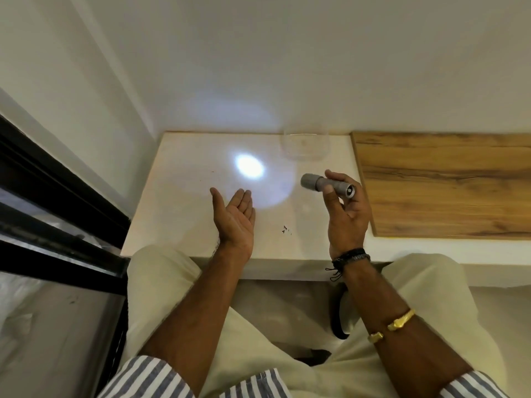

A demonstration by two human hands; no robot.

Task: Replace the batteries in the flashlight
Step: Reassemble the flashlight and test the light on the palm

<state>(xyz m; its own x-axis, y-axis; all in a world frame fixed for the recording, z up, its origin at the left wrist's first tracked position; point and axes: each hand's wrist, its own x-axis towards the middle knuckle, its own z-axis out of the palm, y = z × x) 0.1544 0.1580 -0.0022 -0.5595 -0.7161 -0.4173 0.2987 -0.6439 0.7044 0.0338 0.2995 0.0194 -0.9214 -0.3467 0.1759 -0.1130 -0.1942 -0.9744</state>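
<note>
A grey metal flashlight (pixel 327 186) is gripped in my right hand (pixel 346 215) above the right part of the white table (pixel 178 214). Its head points left and its tail cap faces me. The flashlight is lit: a bright spot (pixel 249 169) with a paler halo falls on the tabletop left of it. My left hand (pixel 236 216) hovers over the table's middle, palm up, fingers apart, holding nothing, at the lower edge of the halo. No batteries are visible.
A clear plastic container (pixel 305 147) stands at the table's back edge against the wall. A wooden board (pixel 442 182) lies to the right. A dark window frame (pixel 57 196) runs along the left. Small dark specks (pixel 285 228) mark the tabletop near me.
</note>
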